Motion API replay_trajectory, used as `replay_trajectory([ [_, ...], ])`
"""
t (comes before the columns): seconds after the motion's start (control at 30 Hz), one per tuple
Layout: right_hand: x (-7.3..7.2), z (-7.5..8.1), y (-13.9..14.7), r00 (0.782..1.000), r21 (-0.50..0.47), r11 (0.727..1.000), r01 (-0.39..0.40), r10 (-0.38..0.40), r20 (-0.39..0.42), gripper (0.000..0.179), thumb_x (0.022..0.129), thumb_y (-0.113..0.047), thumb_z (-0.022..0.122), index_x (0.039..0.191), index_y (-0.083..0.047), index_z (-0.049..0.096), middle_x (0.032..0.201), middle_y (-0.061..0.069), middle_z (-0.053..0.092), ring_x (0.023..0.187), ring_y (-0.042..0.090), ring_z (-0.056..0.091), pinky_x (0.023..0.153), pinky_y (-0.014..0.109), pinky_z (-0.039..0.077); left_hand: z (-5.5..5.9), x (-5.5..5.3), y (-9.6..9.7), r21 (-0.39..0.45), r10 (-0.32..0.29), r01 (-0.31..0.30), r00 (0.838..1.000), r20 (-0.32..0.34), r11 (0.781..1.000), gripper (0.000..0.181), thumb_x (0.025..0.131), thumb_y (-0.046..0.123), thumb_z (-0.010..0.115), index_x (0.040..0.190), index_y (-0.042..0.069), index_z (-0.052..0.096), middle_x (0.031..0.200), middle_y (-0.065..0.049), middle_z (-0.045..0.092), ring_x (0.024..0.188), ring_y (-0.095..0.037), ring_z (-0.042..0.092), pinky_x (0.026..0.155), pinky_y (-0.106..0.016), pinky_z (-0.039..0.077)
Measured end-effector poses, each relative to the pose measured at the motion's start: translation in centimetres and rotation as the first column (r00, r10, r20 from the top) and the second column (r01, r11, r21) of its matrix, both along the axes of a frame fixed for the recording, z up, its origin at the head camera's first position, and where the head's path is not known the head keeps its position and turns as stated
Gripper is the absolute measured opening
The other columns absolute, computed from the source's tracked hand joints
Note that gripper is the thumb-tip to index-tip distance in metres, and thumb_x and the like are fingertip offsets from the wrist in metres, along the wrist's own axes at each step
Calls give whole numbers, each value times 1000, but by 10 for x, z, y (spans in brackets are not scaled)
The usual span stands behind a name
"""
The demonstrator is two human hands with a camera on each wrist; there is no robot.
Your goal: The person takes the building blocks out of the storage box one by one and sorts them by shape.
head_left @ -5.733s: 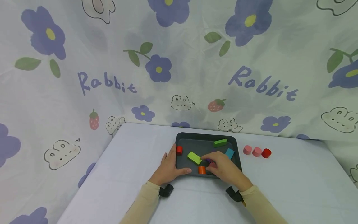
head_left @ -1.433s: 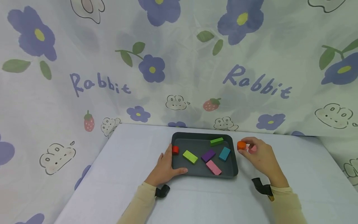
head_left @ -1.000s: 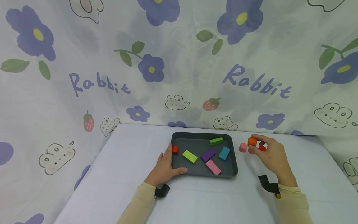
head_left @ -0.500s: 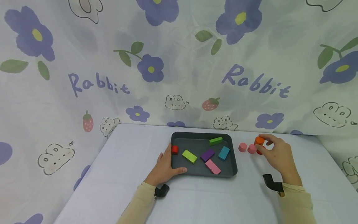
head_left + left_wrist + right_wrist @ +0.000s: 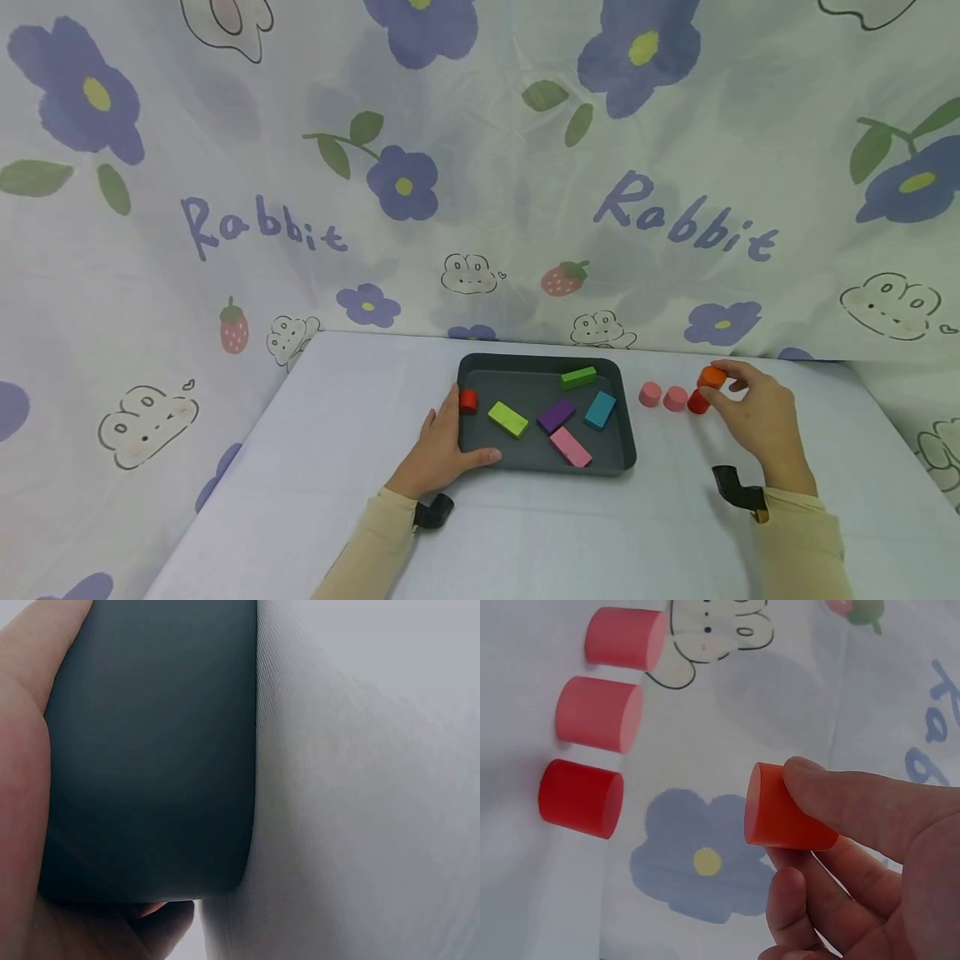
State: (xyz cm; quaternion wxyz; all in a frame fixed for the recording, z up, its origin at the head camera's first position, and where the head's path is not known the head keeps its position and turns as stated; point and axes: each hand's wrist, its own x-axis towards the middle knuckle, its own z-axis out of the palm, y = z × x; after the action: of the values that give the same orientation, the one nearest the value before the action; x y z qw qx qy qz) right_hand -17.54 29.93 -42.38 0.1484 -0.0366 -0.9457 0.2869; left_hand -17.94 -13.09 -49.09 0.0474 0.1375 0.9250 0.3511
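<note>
My right hand [image 5: 761, 408] pinches an orange cylinder block [image 5: 712, 378] between thumb and fingers, raised just over a red cylinder block [image 5: 698, 402]. That red block stands at the right end of a short row with two pink cylinder blocks [image 5: 675, 399]. In the right wrist view the orange cylinder block [image 5: 787, 810] is apart from the red cylinder block [image 5: 581, 798]. My left hand [image 5: 438, 454] rests against the near left corner of a dark grey tray [image 5: 525, 363], fingers straight along its left side, thumb stretched along the front rim.
Inside the tray lie a small red block [image 5: 468, 402] by the left wall and several rectangular blocks: lime [image 5: 507, 419], purple [image 5: 557, 415], pink [image 5: 571, 447], blue [image 5: 600, 410] and green [image 5: 578, 378]. A printed cloth [image 5: 487, 217] hangs behind the white table [image 5: 570, 533].
My right hand has taken the orange cylinder from the tray and carried it right, past the pink cylinders to over the red one. The left hand has stayed at the tray's corner.
</note>
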Motion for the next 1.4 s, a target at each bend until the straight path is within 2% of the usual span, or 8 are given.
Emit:
replay_trajectory([
  [0.3, -6, -12, 11, 997, -31, 997, 67, -65, 40, 48, 94, -19, 70, 133, 7, 58, 112, 32, 61, 97, 45, 52, 59, 36, 44, 0, 0, -1, -5, 0, 0, 1000, 0, 1000, 126, 81, 61, 77, 160, -1, -1, 168, -15, 7, 153, -32, 17, 123, -54, 2],
  [0.53, -9, -18, 19, 995, -38, 995, 92, -91, 29, 48, 94, -18, 70, 133, 7, 57, 112, 32, 61, 98, 45, 53, 58, 35, 44, 0, 0, -1, -4, -2, 2, 1000, -5, 1000, 128, 80, 64, 75, 160, -1, 0, 168, -15, 7, 153, -31, 17, 123, -54, 3],
  [0.67, -10, -20, 21, 993, -41, 993, 109, -107, 55, 49, 95, -18, 69, 134, 8, 56, 116, 34, 60, 100, 46, 53, 58, 34, 45, 1, 0, -1, 2, 0, 0, 1000, -4, 1000, 126, 80, 61, 77, 160, -1, 1, 168, -16, 7, 153, -32, 17, 123, -55, 3],
  [0.8, -11, -23, 23, 987, -46, 990, 131, -126, 96, 50, 96, -17, 68, 135, 9, 53, 120, 35, 57, 102, 47, 51, 61, 37, 46, 0, 1, -1, 3, -1, 1, 1000, -3, 1000, 126, 81, 60, 77, 160, -1, 1, 168, -16, 8, 153, -32, 17, 123, -55, 2],
  [1.1, -13, -34, 28, 981, -39, 987, 153, -147, 126, 48, 94, -14, 69, 134, 9, 54, 124, 35, 57, 102, 45, 51, 70, 48, 48, -1, 0, 0, -11, 4, -4, 1000, 11, 1000, 126, 81, 60, 77, 160, -1, 0, 168, -15, 7, 153, -31, 16, 123, -53, 2],
  [1.4, -15, -41, 31, 977, -48, 989, 143, -133, 166, 46, 95, -13, 67, 133, 10, 54, 125, 36, 56, 102, 47, 50, 70, 45, 45, -1, 0, 0, -2, 0, 0, 1000, -7, 1000, 125, 81, 59, 77, 160, -3, 2, 167, -17, 8, 152, -32, 18, 123, -55, 3],
])
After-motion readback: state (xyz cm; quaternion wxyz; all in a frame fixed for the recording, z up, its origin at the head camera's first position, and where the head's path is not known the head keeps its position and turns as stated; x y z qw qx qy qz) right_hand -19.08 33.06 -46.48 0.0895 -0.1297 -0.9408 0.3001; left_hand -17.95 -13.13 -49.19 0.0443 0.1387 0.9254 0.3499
